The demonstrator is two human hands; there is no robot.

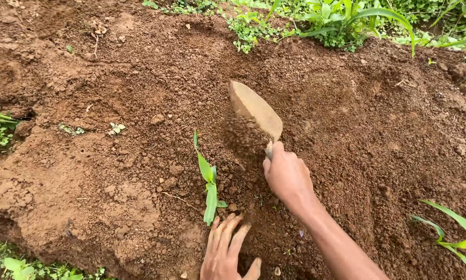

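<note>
A raised bed of loose red-brown soil (113,171) fills the ground in front of me, with green weeds (316,21) along its far edge. My landmark is the small seedling (210,189) standing near the middle of the bed, its narrow leaves upright. Just right of it, my right hand (287,176) has its grip wrapped fully closed round the handle of a trowel (256,111); the blade tilts up beyond the seedling, and crumbly soil spills off its left side. The trowel looks stiff and fairly light, best held as I hold it, low on the handle, though grit could make that slippery. My left hand (225,254) lies flat on the soil just below the seedling, fingers spread, holding nothing. The seedling itself I judge soft and easily snapped, so any hold belongs at its base. Another young plant (453,233) grows well to the seedling's right.
</note>
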